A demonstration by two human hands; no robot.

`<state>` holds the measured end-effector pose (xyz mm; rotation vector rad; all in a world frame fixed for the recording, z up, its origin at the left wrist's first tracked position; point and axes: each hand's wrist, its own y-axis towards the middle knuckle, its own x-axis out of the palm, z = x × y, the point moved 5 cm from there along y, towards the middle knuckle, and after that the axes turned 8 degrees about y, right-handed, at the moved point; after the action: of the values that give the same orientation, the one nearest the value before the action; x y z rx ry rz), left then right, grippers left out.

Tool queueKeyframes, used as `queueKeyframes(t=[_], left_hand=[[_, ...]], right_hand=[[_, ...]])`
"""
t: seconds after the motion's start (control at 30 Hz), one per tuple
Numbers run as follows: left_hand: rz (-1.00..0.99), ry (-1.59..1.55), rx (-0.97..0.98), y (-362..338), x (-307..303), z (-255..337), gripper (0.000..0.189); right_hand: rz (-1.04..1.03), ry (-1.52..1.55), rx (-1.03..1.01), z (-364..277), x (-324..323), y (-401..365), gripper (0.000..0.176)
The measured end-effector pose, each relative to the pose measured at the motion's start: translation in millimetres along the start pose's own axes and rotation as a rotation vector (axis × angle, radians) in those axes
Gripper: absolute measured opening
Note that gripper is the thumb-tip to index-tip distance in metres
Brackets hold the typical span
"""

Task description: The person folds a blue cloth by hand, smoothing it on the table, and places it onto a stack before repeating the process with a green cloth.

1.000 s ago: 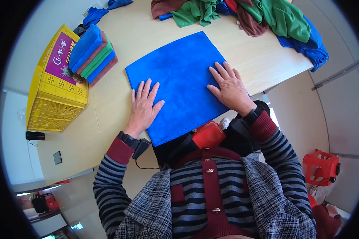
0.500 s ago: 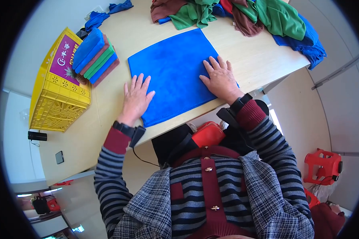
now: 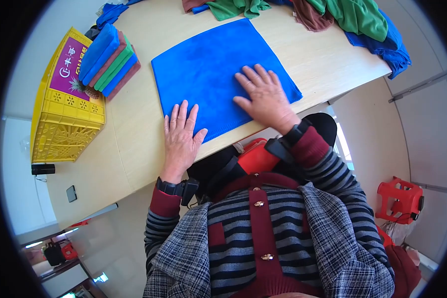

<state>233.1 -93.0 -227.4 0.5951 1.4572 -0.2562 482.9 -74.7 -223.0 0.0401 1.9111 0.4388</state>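
Note:
A blue cloth [image 3: 208,69] lies spread flat on the table in front of me. My left hand [image 3: 182,139] rests over its near left corner, fingers stretched out and pointing away from me. On the right half of the cloth, my right hand [image 3: 265,97] lies flat with its fingers apart. Neither hand grips anything. A stack of folded cloths [image 3: 109,62] in blue, green and brown leans beside the yellow crate at the left.
The yellow plastic crate [image 3: 69,114] stands on the table's left side, with a phone [image 3: 72,193] nearer me. Heaped loose cloths [image 3: 357,20] lie along the far side, some hanging off the right edge. A red stool [image 3: 400,198] is on the floor at right.
My right hand has slid inward from the cloth's right edge. My left hand has moved right and toward me, to the near left corner. The camera view has shifted slightly.

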Motion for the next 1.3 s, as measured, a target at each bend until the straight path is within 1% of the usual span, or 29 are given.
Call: queueKeyframes(t=[0.17,0.37,0.47,0.5,0.57,0.6,0.63,0.7,0.73,0.77,0.8,0.83,0.87,0.9,1.0,1.03,1.2,1.3], left_hand=[[-0.006,-0.052,-0.036,-17.5,-1.6,-10.6,0.064],[0.001,-0.029,-0.077,-35.0,-6.5,-20.3,0.059],[0.108,-0.128,-0.188,-45.5,-10.4,-37.6,0.052],[0.104,-0.124,-0.202,-49.5,-9.0,-41.0,0.052],[0.226,-0.331,-0.334,-59.0,-8.5,-55.6,0.041],[0.29,-0.434,-0.4,-65.2,-9.2,-62.3,0.036],[0.293,-0.428,-0.415,-65.7,-14.3,-58.5,0.036],[0.358,-0.397,-0.331,-60.3,-26.1,-37.9,0.029],[0.392,-0.381,-0.282,-55.1,-31.7,-28.9,0.025],[0.398,-0.378,-0.281,-51.9,-33.6,-23.6,0.025],[0.387,-0.346,-0.223,-48.4,-35.2,-14.8,0.026],[0.375,-0.315,-0.165,-45.8,-36.2,-6.5,0.027],[0.364,-0.285,-0.105,-44.1,-36.5,0.1,0.028],[0.369,-0.288,-0.102,-44.0,-36.2,2.2,0.028],[0.285,-0.254,-0.137,-43.1,-28.5,8.0,0.033],[0.286,-0.26,-0.131,-39.6,-27.8,7.1,0.033],[0.269,-0.265,-0.162,-39.8,-30.8,5.1,0.035],[0.254,-0.245,-0.157,-36.3,-25.1,3.1,0.036]], right_hand=[[0.037,-0.107,0.099,32.7,-14.1,-12.7,0.063],[0.045,-0.147,0.149,59.0,-20.4,-24.6,0.061],[0.053,-0.136,0.177,69.6,-25.9,-31.3,0.059],[0.077,-0.141,0.18,71.0,-29.9,-34.4,0.059],[0.129,-0.148,0.184,67.6,-35.0,-34.9,0.058],[0.123,-0.139,0.171,60.6,-33.6,-32.8,0.058],[0.123,-0.088,0.095,48.0,-33.1,-29.7,0.059],[0.129,0.013,-0.049,20.3,-31.4,-25.5,0.059],[0.132,0.016,-0.055,7.9,-28.9,-22.8,0.059],[0.086,0.056,-0.116,-9.4,-23.6,-20.5,0.059],[0.039,0.094,-0.174,-25.3,-18.9,-18.8,0.059],[0.044,0.091,-0.175,-36.5,-15.6,-17.4,0.059],[-0.002,0.132,-0.207,-48.1,-9.1,-17.1,0.058],[-0.048,0.171,-0.238,-56.4,-4.5,-16.8,0.056],[-0.094,0.232,-0.291,-69.8,-2.5,-25.6,0.054],[-0.121,0.268,-0.318,-71.1,-1.4,-26.9,0.053],[-0.148,0.399,-0.322,-62.3,-13.0,-28.8,0.048],[-0.062,0.456,-0.369,-73.8,-14.1,-25.3,0.042]])
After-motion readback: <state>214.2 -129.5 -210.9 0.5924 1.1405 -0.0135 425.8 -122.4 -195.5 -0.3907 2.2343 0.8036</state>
